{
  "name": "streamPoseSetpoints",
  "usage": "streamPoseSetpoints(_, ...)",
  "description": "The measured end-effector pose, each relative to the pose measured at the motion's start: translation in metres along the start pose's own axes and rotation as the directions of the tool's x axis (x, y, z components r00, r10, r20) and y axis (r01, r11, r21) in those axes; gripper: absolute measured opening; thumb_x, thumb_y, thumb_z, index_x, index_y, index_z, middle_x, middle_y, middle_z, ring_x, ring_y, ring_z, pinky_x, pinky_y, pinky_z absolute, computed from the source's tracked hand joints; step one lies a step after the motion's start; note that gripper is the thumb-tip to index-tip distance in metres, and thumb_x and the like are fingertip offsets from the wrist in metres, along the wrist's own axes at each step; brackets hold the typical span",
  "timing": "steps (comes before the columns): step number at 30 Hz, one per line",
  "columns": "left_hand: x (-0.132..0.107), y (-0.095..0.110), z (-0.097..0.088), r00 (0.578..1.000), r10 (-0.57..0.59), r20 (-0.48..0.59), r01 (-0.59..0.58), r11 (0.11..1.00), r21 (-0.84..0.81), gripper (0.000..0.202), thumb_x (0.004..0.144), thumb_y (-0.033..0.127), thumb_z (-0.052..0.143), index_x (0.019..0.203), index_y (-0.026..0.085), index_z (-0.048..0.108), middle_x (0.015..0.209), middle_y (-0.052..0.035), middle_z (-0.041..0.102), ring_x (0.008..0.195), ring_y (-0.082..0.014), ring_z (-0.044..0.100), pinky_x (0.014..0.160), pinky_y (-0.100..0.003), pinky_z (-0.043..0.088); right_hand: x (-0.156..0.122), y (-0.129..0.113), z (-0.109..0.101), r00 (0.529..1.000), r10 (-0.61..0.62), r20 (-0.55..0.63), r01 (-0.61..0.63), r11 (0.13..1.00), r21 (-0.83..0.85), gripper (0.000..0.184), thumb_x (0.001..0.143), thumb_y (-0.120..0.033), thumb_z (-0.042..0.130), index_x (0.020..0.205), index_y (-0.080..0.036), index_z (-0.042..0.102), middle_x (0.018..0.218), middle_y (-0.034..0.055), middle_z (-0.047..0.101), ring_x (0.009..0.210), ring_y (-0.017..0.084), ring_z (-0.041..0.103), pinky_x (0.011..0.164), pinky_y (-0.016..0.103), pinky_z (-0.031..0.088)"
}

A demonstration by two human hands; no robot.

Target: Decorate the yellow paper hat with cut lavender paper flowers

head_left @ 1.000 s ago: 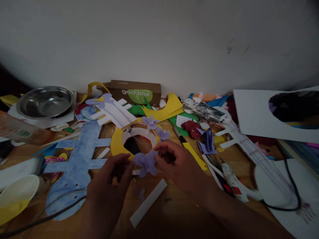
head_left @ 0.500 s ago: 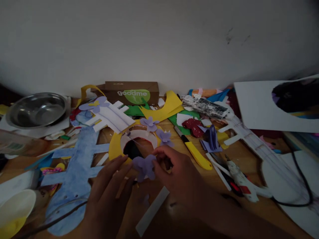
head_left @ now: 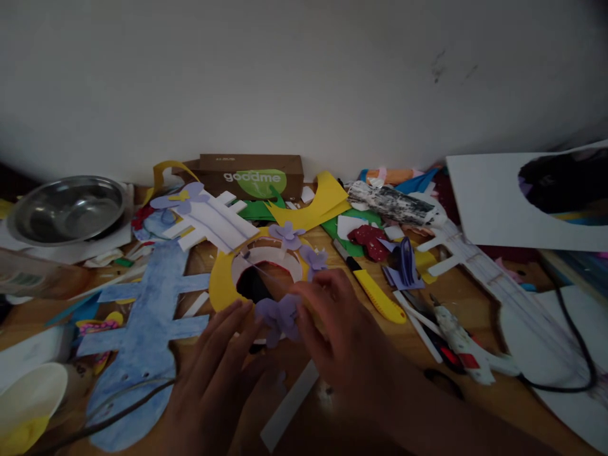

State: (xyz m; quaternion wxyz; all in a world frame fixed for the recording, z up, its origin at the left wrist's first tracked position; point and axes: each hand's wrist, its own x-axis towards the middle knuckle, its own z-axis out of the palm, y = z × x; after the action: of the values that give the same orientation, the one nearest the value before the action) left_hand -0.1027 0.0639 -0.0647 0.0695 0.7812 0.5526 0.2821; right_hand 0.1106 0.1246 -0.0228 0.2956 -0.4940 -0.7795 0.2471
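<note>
My right hand (head_left: 344,342) pinches the right edge of a purple paper flower (head_left: 278,315) between thumb and fingers. This flower is at the near side of a yellow ring (head_left: 220,282) with a round hole in it. My left hand (head_left: 216,370) holds nothing; its fingers are stretched out, with the fingertips close to the ring's near left edge. Two more purple flowers, an upper one (head_left: 286,235) and a right one (head_left: 313,259), sit on the ring's far and right parts. Below the hands lies a white strip (head_left: 291,405).
A yellow utility knife (head_left: 379,296) and a glue gun (head_left: 463,345) with a black cord lie to the right. On the left are a blue painted cutout (head_left: 154,316), a paper cup (head_left: 35,396) and a metal bowl (head_left: 69,212). A brown box (head_left: 251,177) stands against the wall.
My left hand has shifted slightly right and its fingers are closer to the flower. My right hand's fingers have drawn closer together on the flower, which has barely moved.
</note>
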Motion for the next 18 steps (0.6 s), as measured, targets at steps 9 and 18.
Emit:
streamPoseSetpoints(9, -0.0014, 0.0041, -0.0014, 0.997, -0.069, 0.039, 0.074, 0.989, -0.131, 0.059, 0.092, 0.015, 0.059, 0.145, 0.037, 0.046, 0.149, -0.0036, 0.052, 0.138, -0.0280, 0.049, 0.107, -0.046, 0.052, -0.0058, -0.0031, 0.0035, 0.980, -0.045, 0.196, 0.068, 0.992, -0.110, 0.032, 0.093, -0.008, 0.045, 0.113, -0.020, 0.066, 0.113, 0.0147, 0.056, 0.098, 0.025, 0.062, 0.083, 0.046, 0.060)
streamPoseSetpoints(18, -0.0060, 0.0037, 0.0047, 0.983, -0.183, 0.017, 0.181, 0.945, -0.273, 0.049, 0.093, 0.020, 0.059, 0.139, 0.037, 0.054, 0.145, -0.0034, 0.056, 0.132, -0.0275, 0.055, 0.101, -0.044, 0.058, -0.0041, -0.0025, 0.0065, 0.980, -0.060, 0.190, 0.083, 0.990, -0.117, 0.031, 0.091, -0.006, 0.044, 0.109, -0.018, 0.066, 0.106, 0.0134, 0.059, 0.092, 0.025, 0.062, 0.080, 0.045, 0.060)
